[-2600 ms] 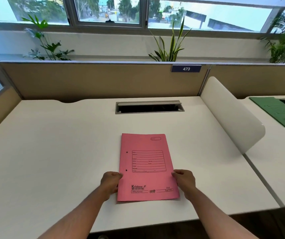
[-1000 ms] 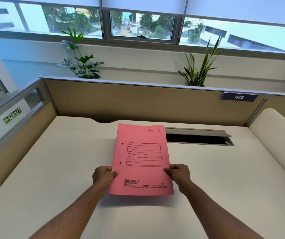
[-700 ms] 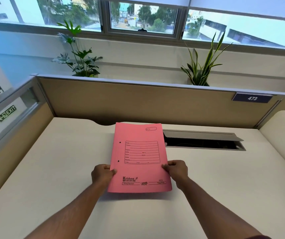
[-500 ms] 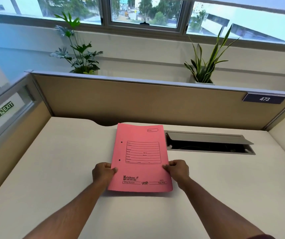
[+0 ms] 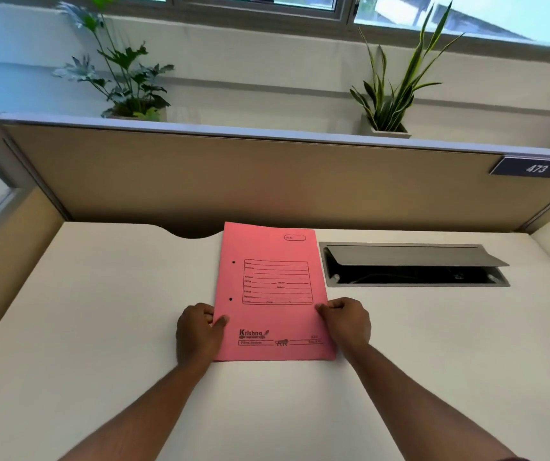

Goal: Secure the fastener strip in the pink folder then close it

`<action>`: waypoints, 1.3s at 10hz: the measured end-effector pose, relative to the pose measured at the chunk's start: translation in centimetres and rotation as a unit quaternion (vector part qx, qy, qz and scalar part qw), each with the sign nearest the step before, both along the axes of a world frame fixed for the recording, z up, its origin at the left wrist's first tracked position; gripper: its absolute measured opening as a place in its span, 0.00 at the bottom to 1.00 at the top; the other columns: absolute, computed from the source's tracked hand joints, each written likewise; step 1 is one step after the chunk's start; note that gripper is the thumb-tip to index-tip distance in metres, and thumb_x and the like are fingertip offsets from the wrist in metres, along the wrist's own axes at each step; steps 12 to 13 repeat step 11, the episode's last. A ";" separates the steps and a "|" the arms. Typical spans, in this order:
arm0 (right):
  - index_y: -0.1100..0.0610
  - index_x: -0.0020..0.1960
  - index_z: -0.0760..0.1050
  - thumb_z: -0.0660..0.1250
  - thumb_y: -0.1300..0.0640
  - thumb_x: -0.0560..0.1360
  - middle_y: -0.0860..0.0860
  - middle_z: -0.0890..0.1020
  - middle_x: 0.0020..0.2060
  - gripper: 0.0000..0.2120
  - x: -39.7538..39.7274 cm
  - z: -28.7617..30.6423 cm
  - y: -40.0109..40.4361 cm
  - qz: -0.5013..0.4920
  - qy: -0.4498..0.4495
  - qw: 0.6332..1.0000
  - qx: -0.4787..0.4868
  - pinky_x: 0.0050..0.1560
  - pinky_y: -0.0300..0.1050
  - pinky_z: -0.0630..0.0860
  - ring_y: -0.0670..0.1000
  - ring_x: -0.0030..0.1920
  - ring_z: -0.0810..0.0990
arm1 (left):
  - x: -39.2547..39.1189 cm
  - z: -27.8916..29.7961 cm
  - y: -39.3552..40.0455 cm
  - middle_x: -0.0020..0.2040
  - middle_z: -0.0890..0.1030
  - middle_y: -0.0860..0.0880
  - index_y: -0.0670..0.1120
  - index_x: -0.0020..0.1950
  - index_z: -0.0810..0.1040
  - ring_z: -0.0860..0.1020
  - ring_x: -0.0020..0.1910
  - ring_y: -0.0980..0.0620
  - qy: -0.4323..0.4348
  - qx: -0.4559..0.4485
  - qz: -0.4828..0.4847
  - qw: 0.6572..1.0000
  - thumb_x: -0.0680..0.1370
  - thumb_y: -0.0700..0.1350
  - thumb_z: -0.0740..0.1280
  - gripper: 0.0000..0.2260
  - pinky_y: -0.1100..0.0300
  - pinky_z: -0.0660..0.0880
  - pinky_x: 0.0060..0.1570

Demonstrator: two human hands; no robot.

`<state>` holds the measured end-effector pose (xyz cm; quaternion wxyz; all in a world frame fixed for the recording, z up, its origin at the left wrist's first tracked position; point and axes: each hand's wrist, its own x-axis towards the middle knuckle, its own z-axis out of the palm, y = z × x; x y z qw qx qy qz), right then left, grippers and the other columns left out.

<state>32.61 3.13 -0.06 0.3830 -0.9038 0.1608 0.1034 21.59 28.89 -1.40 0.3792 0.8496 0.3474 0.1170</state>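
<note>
The pink folder (image 5: 273, 291) is closed, its printed front cover facing up, with two punch holes along its left edge. It lies on the white desk (image 5: 100, 327) or just above it; I cannot tell which. My left hand (image 5: 198, 331) grips the folder's lower left edge, thumb on the cover. My right hand (image 5: 347, 322) grips the lower right edge the same way. The fastener strip is hidden inside the folder.
An open grey cable hatch (image 5: 413, 266) sits in the desk just right of the folder. A tan partition (image 5: 267, 181) bounds the desk at the back and on the left. Two potted plants (image 5: 390, 94) stand on the ledge behind it.
Both hands carried the folder from the desk's front toward the back, beside the cable hatch, and lowered it toward the surface. The grip on both lower edges is unchanged.
</note>
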 end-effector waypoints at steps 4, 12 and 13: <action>0.50 0.48 0.81 0.70 0.47 0.75 0.45 0.84 0.40 0.07 -0.8 -1.0 -0.6 -0.008 -0.062 0.997 -0.035 0.46 0.47 0.76 0.53 0.46 0.83 | -1.0 -0.3 -0.5 0.45 0.80 0.46 0.42 0.55 0.83 0.79 0.43 0.46 -0.019 -0.012 -0.042 0.999 0.70 0.43 0.78 0.15 0.52 0.78 0.46; 0.58 0.73 0.73 0.71 0.50 0.78 0.55 0.80 0.67 0.26 -4.6 2.6 -6.0 0.155 0.013 0.986 0.053 0.67 0.49 0.73 0.55 0.65 0.79 | -3.8 2.6 -2.9 0.75 0.65 0.44 0.45 0.76 0.66 0.66 0.72 0.45 0.108 -0.008 -0.208 0.972 0.75 0.53 0.71 0.32 0.51 0.65 0.71; 0.58 0.73 0.73 0.71 0.50 0.78 0.55 0.80 0.67 0.26 -4.6 2.6 -6.0 0.155 0.013 0.986 0.053 0.67 0.49 0.73 0.55 0.65 0.79 | -3.8 2.6 -2.9 0.75 0.65 0.44 0.45 0.76 0.66 0.66 0.72 0.45 0.108 -0.008 -0.208 0.972 0.75 0.53 0.71 0.32 0.51 0.65 0.71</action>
